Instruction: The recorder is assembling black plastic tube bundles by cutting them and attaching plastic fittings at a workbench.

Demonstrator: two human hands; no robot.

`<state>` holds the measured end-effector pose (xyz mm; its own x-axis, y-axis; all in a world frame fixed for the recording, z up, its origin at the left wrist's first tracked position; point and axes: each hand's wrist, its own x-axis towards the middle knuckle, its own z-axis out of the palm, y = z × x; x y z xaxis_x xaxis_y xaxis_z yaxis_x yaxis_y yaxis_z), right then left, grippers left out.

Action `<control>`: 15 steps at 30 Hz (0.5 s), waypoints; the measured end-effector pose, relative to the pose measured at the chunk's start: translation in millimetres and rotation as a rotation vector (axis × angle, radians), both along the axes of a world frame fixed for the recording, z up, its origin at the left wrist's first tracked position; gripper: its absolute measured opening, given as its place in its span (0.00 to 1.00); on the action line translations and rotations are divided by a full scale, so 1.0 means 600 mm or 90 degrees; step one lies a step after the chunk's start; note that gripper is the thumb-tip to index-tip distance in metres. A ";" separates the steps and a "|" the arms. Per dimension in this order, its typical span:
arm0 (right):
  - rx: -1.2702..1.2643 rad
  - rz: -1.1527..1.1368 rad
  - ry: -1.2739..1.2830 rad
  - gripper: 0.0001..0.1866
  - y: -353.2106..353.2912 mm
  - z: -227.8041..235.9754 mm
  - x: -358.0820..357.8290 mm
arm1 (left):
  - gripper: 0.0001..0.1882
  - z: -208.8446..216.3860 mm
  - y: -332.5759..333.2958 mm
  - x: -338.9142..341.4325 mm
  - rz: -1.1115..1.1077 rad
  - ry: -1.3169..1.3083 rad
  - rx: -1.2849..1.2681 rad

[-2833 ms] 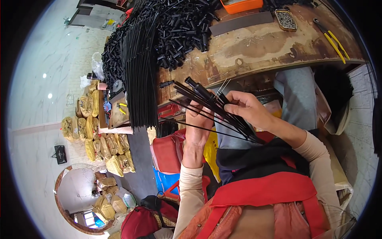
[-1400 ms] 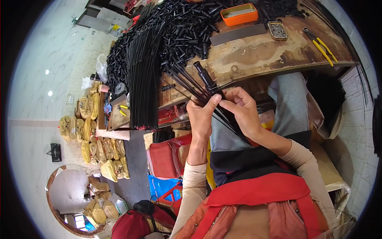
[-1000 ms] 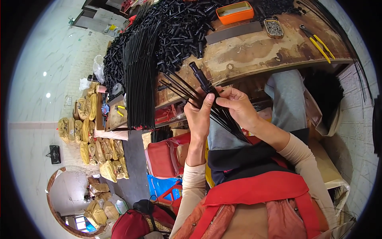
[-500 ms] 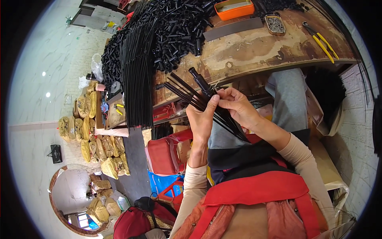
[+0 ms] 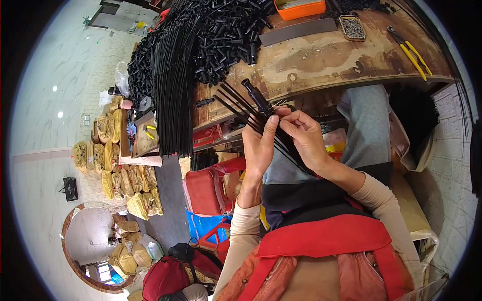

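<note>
My left hand [image 5: 258, 150] is closed around a sheaf of thin black rods [image 5: 232, 104] and a stepped black plastic tube [image 5: 255, 94], its thumb pressing near the tube's lower end. The rods fan out up and left, while their other ends slant down over my lap. Close against the tube, my right hand [image 5: 307, 138] has its thumb and fingertips pinched together. What lies between those fingertips is too small to make out. A few thin pale pins [image 5: 279, 106] stick out beside the tube, above the right fingers.
On the wooden bench [image 5: 311, 60] lie a heap of black tubes [image 5: 226, 40], a hanging bundle of long black rods [image 5: 173, 95], an orange box [image 5: 301, 9], a small tray of metal bits [image 5: 352, 28] and yellow-handled pliers [image 5: 413, 56]. A red stool [image 5: 203, 193] stands left of my legs.
The right fingers have shifted slightly at the tube's lower end, and the pale pins show more clearly. The left hand keeps its hold. The whole view has moved a little.
</note>
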<state>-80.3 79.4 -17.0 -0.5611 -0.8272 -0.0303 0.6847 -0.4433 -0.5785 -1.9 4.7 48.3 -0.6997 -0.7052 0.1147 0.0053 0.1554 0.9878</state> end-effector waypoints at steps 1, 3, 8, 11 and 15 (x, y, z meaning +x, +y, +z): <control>-0.001 -0.020 -0.002 0.03 -0.001 0.003 0.002 | 0.12 0.001 0.000 0.001 -0.005 -0.018 -0.022; 0.011 -0.027 0.018 0.03 -0.001 -0.006 0.003 | 0.12 0.005 0.007 -0.006 0.018 -0.039 -0.038; 0.040 -0.037 0.054 0.04 0.009 0.010 0.008 | 0.10 0.009 0.021 -0.003 0.080 -0.079 -0.035; 0.042 -0.010 0.060 0.04 0.009 0.006 0.004 | 0.10 0.011 0.021 -0.003 0.103 -0.045 0.013; 0.005 0.031 -0.017 0.04 0.003 0.006 0.001 | 0.11 0.002 0.014 0.005 0.064 0.023 0.022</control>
<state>-79.6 81.5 -13.6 -0.5196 -0.8529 -0.0504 0.7201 -0.4054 -0.5631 1.1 13.0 49.6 -0.6211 -0.7756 0.1128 0.0270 0.1227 0.9921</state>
